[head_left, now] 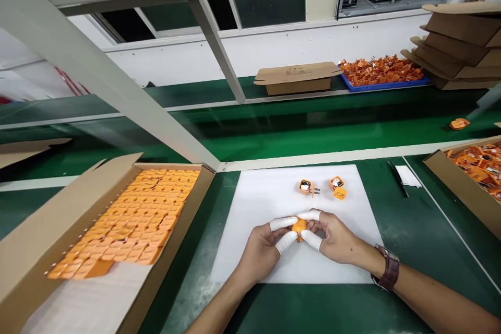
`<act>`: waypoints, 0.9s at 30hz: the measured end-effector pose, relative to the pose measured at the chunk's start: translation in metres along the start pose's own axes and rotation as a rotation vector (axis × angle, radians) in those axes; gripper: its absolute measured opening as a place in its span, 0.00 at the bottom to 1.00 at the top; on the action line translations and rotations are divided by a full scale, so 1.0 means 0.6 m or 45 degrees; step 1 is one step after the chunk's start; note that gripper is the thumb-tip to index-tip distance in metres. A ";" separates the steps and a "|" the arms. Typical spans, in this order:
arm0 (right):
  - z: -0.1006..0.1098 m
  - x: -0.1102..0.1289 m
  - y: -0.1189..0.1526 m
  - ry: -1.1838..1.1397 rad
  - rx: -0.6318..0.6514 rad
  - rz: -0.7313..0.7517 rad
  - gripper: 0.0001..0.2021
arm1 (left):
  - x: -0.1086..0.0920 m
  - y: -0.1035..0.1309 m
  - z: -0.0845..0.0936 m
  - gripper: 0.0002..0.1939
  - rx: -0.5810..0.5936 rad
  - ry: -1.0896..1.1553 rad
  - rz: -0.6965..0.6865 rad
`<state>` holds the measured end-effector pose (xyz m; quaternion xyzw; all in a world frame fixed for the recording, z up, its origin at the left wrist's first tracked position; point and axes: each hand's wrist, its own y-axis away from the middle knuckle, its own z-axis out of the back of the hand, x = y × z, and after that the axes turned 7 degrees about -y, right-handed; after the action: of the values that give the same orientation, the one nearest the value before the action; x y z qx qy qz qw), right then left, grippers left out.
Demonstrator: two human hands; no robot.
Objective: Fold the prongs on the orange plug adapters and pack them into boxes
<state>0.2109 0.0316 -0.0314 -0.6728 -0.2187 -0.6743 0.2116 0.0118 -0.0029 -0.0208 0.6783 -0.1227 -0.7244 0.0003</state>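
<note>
Orange plastic piece [299,226]: held over the white mat [250,203], near its middle, between 2 hands. Left hand [259,249]: fingers pinched against its left side. Right hand [340,237]: fingers pinched against its right side. White covers on at least 2 fingers per hand. Something small juts from the near end; too small to identify.

Handling (judged): light, stiff shell, probably smooth and a little slippery; inner parts likely more fragile. Best hold: opposite side walls, light pressure, clear of the near end.

Beyond, on the mat: 2 open orange units, left one [305,186] with 2 prongs pointing right, right one [336,183] with its plate beside the shell.

Farther out on the green table [282,308]: left carton [172,240] with orange pieces in rows; right carton [457,182] with loose orange parts.
</note>
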 end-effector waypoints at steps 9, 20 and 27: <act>0.013 0.009 0.008 0.011 0.084 -0.013 0.19 | -0.007 -0.005 -0.008 0.18 -0.087 0.090 0.022; 0.000 0.013 -0.004 -0.062 0.017 -0.086 0.16 | 0.006 -0.006 -0.002 0.13 -0.007 0.143 -0.036; 0.005 0.008 -0.004 -0.261 -0.034 -0.157 0.20 | -0.003 0.001 0.000 0.16 0.060 0.043 -0.068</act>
<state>0.2118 0.0355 -0.0269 -0.7263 -0.2714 -0.6164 0.1372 0.0117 -0.0033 -0.0190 0.6934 -0.1217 -0.7094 -0.0328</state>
